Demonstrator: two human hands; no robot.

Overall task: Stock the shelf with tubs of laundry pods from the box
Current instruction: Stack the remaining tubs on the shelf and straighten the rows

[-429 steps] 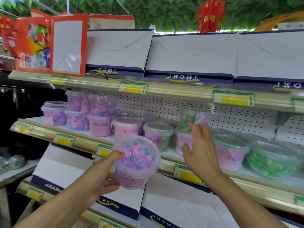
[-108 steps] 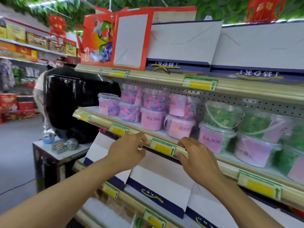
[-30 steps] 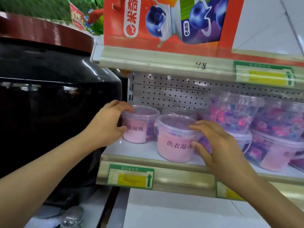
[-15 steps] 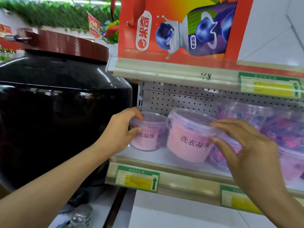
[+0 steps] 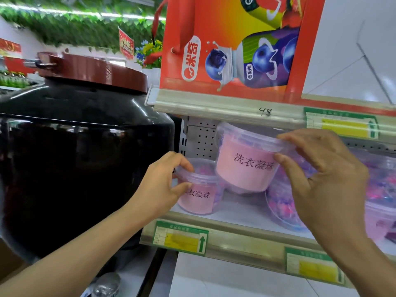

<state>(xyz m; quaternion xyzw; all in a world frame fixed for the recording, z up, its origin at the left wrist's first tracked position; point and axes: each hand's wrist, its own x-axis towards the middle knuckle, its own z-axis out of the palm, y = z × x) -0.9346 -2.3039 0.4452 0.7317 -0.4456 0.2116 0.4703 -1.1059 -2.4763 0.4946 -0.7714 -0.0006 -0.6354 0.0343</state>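
My right hand [image 5: 327, 181] grips a clear tub with a pink label [image 5: 244, 166] by its lid rim, holding it tilted in the air just under the upper shelf edge. Below and left of it, a second pink-labelled tub [image 5: 199, 191] stands on the shelf [image 5: 242, 213]; my left hand [image 5: 160, 187] holds it, fingers over the lid rim and thumb on the label. More tubs of pink and purple pods [image 5: 285, 202] sit further right, partly hidden behind my right hand. No box is in view.
A large black glossy jar with a dark red lid [image 5: 75, 146] stands close to the shelf's left end. An orange blueberry-drink carton [image 5: 231, 46] rests on the upper shelf. Green-and-yellow price tags [image 5: 182, 236] line the shelf rail. White boxes [image 5: 235, 277] fill the level below.
My right hand has lifted its tub off the shelf, up and left, above the tub my left hand holds. The camera has moved closer.
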